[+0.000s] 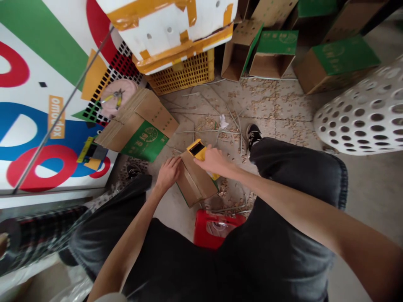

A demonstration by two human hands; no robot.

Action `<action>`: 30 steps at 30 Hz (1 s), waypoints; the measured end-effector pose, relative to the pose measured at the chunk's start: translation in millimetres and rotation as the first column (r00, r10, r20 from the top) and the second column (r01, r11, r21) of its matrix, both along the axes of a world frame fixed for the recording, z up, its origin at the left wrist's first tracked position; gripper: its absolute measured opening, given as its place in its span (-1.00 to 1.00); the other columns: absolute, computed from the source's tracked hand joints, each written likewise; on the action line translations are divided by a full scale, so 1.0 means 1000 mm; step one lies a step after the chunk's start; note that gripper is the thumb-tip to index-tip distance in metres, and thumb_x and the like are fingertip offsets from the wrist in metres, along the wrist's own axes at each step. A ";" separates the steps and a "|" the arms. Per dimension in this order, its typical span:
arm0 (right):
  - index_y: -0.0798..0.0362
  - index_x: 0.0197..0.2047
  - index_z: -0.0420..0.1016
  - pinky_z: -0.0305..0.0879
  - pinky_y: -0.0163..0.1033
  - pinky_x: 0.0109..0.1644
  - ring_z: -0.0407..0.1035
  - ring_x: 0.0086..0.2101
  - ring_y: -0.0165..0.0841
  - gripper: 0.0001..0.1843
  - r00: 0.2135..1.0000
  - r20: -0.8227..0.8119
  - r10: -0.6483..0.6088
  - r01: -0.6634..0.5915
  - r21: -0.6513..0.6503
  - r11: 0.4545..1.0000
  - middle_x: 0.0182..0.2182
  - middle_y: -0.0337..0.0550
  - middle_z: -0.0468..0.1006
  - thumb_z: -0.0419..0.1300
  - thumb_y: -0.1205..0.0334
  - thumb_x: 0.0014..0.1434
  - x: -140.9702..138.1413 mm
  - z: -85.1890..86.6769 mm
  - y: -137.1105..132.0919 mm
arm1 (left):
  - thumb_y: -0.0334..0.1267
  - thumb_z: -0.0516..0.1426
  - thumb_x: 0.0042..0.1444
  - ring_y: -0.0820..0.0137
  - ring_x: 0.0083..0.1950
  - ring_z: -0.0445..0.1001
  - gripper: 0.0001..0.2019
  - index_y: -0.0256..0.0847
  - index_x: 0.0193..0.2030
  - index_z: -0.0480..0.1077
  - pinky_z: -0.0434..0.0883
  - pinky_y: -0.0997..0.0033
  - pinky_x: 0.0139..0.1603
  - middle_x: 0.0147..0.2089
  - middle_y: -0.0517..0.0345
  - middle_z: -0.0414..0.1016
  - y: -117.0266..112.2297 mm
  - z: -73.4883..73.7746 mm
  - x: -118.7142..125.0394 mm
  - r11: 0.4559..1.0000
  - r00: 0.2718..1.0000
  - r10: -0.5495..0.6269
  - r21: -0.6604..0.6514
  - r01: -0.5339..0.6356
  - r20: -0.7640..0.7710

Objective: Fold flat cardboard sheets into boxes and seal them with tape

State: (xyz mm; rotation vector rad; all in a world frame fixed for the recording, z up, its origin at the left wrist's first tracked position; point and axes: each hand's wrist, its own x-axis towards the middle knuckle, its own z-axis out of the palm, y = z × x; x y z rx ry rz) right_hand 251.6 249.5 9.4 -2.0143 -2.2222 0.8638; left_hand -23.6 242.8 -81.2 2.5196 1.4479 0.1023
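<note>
A closed brown cardboard box (195, 181) with green edges stands on the floor between my knees, a seam running along its top. My left hand (170, 171) rests on the box's far left corner, fingers laid over the edge. In my right hand (215, 160) is a yellow carton stapler (195, 149) with a dark panel, held by its body over the box's far right edge. The stapler's underside is hidden, so I cannot tell if it touches the cardboard. Flattened cartons (141, 126) with green print lean in a stack beyond my left hand.
A red plastic case (209, 230) lies near me. Small tan bits (267, 98) and loose strapping (234, 115) litter the floor. Pliers (118, 98) lie on a pink round thing. Foam boxes (170, 33) sit on a yellow crate (185, 73); open cartons (272, 63) and a white perforated basket (362, 113) stand right.
</note>
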 end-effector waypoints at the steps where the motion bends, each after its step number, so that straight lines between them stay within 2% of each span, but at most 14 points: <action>1: 0.24 0.15 0.49 0.46 -0.08 -0.01 0.60 0.03 0.11 -0.30 0.999 -0.023 -0.024 0.024 -0.024 0.999 0.04 0.38 0.63 0.12 -0.29 0.37 -0.006 -0.003 -0.002 | -0.38 0.02 0.31 -0.03 0.50 0.28 -0.40 -0.26 0.49 0.32 0.33 -0.13 0.46 0.47 -0.15 0.39 -0.001 0.002 0.000 1.000 1.000 -0.006 0.002 0.006 -0.013; 4: 0.29 0.16 0.44 0.47 -0.10 -0.05 0.62 0.00 0.11 -0.29 0.995 -0.048 -0.089 0.087 -0.049 0.995 -0.01 0.41 0.65 0.13 -0.26 0.37 -0.017 -0.011 -0.007 | -0.38 0.02 0.30 -0.03 0.50 0.28 -0.38 -0.28 0.51 0.30 0.31 -0.09 0.46 0.49 -0.15 0.37 -0.003 0.002 0.000 1.000 0.999 -0.010 0.004 0.010 -0.030; 7: 0.35 0.19 0.36 0.48 -0.07 -0.07 0.63 -0.03 0.13 -0.24 0.994 -0.045 -0.100 0.099 -0.031 0.995 -0.08 0.41 0.67 0.15 -0.26 0.36 -0.020 -0.018 -0.006 | -0.37 0.02 0.31 -0.02 0.49 0.29 -0.37 -0.30 0.53 0.26 0.31 -0.06 0.45 0.52 -0.14 0.32 -0.004 -0.001 -0.001 1.000 0.999 -0.019 -0.002 0.019 -0.026; 12: 0.29 0.17 0.36 0.47 -0.07 -0.05 0.63 -0.02 0.13 -0.27 0.996 -0.031 -0.087 0.086 -0.008 0.996 -0.07 0.40 0.67 0.16 -0.28 0.35 -0.026 -0.028 -0.001 | -0.33 0.03 0.33 -0.04 0.43 0.36 -0.39 -0.32 0.51 0.30 0.33 -0.06 0.42 0.49 -0.19 0.36 -0.009 -0.002 -0.001 0.999 0.998 -0.041 -0.015 0.040 -0.041; 19: 0.28 0.16 0.35 0.47 -0.07 -0.05 0.64 -0.04 0.10 -0.31 0.999 -0.031 -0.016 0.018 0.039 0.999 -0.06 0.38 0.67 0.18 -0.23 0.36 -0.034 -0.023 -0.008 | -0.32 0.12 0.24 -0.05 0.35 0.43 -0.37 -0.28 0.48 0.36 0.34 -0.10 0.41 0.38 -0.25 0.46 -0.024 -0.004 0.001 0.989 0.990 -0.138 -0.056 0.137 -0.019; 24: 0.26 0.16 0.34 0.47 -0.08 -0.08 0.64 -0.05 0.11 -0.30 0.999 -0.026 -0.020 0.021 0.033 0.999 -0.10 0.35 0.69 0.19 -0.26 0.35 -0.031 -0.017 -0.011 | -0.31 0.11 0.26 -0.03 0.28 0.47 -0.39 -0.27 0.47 0.38 0.35 -0.14 0.39 0.32 -0.26 0.50 -0.041 -0.006 0.000 0.970 0.973 -0.229 -0.079 0.229 0.005; 30: 0.23 0.13 0.36 0.47 -0.07 -0.06 0.64 -0.05 0.12 -0.30 0.998 -0.010 -0.054 0.054 0.053 0.997 -0.11 0.35 0.69 0.17 -0.31 0.35 -0.029 -0.025 -0.010 | -0.30 0.10 0.28 -0.01 0.26 0.49 -0.46 -0.30 0.40 0.44 0.40 -0.11 0.33 0.29 -0.28 0.52 -0.051 -0.004 0.002 0.946 0.952 -0.307 -0.098 0.307 0.020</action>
